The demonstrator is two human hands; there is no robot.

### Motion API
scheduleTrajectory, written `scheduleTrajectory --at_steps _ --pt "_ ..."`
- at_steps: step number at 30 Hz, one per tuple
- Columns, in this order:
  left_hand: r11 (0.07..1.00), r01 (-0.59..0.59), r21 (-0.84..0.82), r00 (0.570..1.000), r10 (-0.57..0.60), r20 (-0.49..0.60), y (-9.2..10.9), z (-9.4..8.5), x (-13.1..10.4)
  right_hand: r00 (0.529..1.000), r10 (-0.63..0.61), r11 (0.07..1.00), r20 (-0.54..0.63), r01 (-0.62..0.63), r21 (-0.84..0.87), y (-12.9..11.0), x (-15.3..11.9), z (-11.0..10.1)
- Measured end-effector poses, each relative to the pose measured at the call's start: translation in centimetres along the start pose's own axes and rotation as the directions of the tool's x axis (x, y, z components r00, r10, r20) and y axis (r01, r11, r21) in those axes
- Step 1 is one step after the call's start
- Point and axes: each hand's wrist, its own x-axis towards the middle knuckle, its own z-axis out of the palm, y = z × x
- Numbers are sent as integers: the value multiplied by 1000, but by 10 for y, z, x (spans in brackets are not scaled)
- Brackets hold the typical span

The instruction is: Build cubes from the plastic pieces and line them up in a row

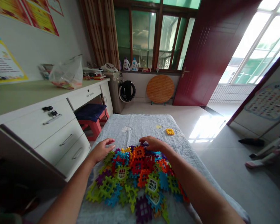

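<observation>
A heap of colourful interlocking plastic tiles [135, 177] in green, blue, orange, red, purple and yellow lies on a table covered with a pale grey cloth [140, 124]. My left hand [102, 150] hovers at the heap's far left edge, fingers apart, holding nothing. My right hand [154, 143] rests palm down on the far side of the heap, fingers touching the tiles there; whether it grips one is hidden. A single yellow tile [170, 132] lies apart, farther back on the cloth.
A white desk with drawers [49, 121] stands at the left, a plastic bag [66, 74] on top and a red stool [92, 119] under it. Behind are a washing machine [126, 91], a folded round table [160, 89] and a dark red door [207, 56].
</observation>
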Motion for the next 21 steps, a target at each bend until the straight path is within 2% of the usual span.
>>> scheduleTrajectory --at_steps 4,8,10,13,16,20,21 --pt "989 -37 143 988 58 -142 -13 0 -17 978 99 990 -183 -79 113 8 -10 -11" --pt "958 -112 263 947 183 -265 -15 2 -21 965 155 988 -211 -155 14 10 -22 -14" --pt "950 -128 283 938 209 -276 -16 5 -21 958 181 982 -222 -190 -21 9 -26 -10" --pt "949 -120 290 947 197 -252 -17 9 -21 931 219 972 -293 -236 -21 8 -30 -7" --pt "949 -109 297 955 183 -232 -20 12 -21 861 295 941 -414 -336 -27 10 -35 -11" --pt "944 -111 309 957 185 -222 -23 11 -20 688 441 838 -576 -545 -11 17 -42 -20" --pt "943 -111 314 957 187 -221 -24 11 -20 658 463 815 -594 -579 -7 19 -43 -21"
